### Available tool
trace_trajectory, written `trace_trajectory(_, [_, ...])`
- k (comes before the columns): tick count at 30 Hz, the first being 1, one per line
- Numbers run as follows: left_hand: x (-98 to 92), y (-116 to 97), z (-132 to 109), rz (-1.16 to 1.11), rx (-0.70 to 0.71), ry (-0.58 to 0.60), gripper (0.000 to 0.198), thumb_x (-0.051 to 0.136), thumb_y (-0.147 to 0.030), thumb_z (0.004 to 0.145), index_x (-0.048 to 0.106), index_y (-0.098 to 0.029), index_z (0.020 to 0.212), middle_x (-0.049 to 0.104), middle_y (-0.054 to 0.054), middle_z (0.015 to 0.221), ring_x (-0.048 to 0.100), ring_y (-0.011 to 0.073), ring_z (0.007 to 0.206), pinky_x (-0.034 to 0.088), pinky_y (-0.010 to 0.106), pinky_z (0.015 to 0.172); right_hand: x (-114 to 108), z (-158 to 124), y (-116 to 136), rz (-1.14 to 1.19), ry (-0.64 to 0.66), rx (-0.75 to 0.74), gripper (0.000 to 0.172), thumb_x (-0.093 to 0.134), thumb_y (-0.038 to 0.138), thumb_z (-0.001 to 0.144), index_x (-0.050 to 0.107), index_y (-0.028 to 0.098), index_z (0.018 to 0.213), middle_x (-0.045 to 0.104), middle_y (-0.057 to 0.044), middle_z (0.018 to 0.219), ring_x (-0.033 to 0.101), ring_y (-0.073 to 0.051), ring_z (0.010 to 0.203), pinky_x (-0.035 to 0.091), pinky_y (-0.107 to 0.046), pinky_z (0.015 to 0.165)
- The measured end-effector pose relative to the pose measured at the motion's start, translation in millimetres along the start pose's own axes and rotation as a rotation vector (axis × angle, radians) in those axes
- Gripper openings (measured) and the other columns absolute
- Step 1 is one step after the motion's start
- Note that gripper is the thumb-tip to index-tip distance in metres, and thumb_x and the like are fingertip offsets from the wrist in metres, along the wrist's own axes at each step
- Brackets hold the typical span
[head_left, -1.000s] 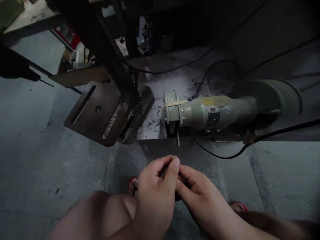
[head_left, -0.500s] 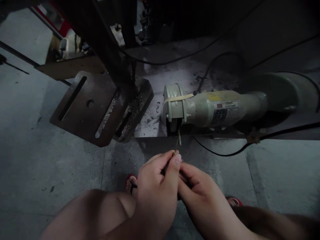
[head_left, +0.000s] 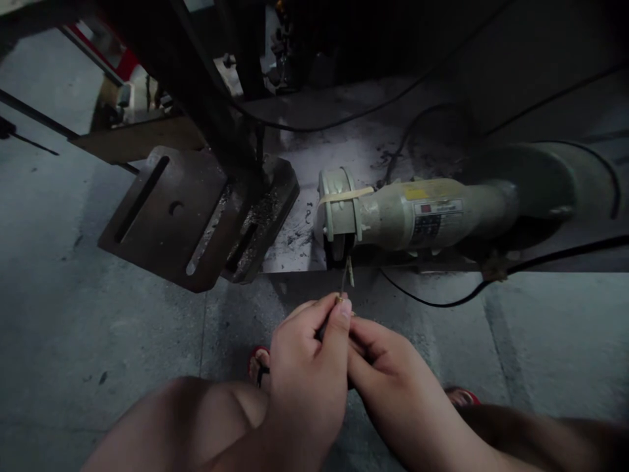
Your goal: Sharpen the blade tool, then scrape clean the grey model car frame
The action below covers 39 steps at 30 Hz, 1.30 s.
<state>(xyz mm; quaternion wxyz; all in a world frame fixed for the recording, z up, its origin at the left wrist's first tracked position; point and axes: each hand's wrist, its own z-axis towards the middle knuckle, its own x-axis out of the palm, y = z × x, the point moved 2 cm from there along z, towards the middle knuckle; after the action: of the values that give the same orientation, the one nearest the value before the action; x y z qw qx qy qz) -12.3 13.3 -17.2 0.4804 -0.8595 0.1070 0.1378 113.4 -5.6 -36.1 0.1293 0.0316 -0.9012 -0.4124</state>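
Observation:
My left hand [head_left: 309, 360] is closed, thumb and forefinger pinching a small brass-coloured piece [head_left: 340, 299] whose body is mostly covered by the fingers. A thin rod [head_left: 343, 283] rises from that pinch toward the dark opening of a pale green bench grinder [head_left: 435, 213]. Pressed up beside it, my right hand [head_left: 393, 370] is also closed, its fingertips meeting behind the left thumb; what they grip is hidden. A pale strip [head_left: 350, 272] hangs at the grinder's opening, and a yellowish band [head_left: 346, 195] crosses the wheel guard.
Left of the grinder stands a slotted metal machine table [head_left: 162, 216] on a dark column, with metal chips around its base [head_left: 265, 216]. A black cable [head_left: 442, 305] loops down past the bench edge. My feet and knees are below, on the concrete floor [head_left: 147, 328].
The view has shifted slightly. Both hands keep their grip, close together, with their fingertips a touch further left in the picture and still just below the grinder's opening.

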Motion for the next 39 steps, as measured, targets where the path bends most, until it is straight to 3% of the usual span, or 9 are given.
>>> trace_trajectory(15, [-1.2,-0.8,1.0,-0.001,-0.031,-0.028,0.031,0.072,-0.044,0.114,0.094,-0.026,0.102,0.092,0.007,0.111,0.087,0.0308,0.111,0.064,0.044,0.102,0.4,2.3,-0.5,-0.047,0.012,-0.020,0.037,0.067,0.057,0.112,0.083,0.024,0.105,0.090,-0.007,0.106,0.085,-0.025,0.102,0.070,-0.035,0.091])
trace_trajectory(23, [-0.8,0.7,-2.1,-0.024,-0.068,-0.014,0.032,0.073,-0.047,0.115,0.097,-0.026,0.116,0.093,0.009,0.121,0.087,0.0322,0.114,0.064,0.049,0.110,1.1,2.3,2.2,-0.034,0.032,-0.020,0.033,0.069,0.054,0.111,0.083,0.025,0.104,0.090,-0.005,0.104,0.084,-0.024,0.100,0.069,-0.033,0.089])
trace_trajectory(39, [-0.3,1.1,0.3,0.004,-0.067,-0.027,0.036,0.070,-0.050,0.113,0.096,-0.026,0.110,0.094,0.010,0.117,0.088,0.0323,0.109,0.066,0.048,0.105,0.4,3.8,-4.3,-0.058,0.037,-0.006,0.038,0.066,0.060,0.109,0.083,0.026,0.105,0.090,-0.007,0.108,0.083,-0.025,0.101,0.069,-0.034,0.088])
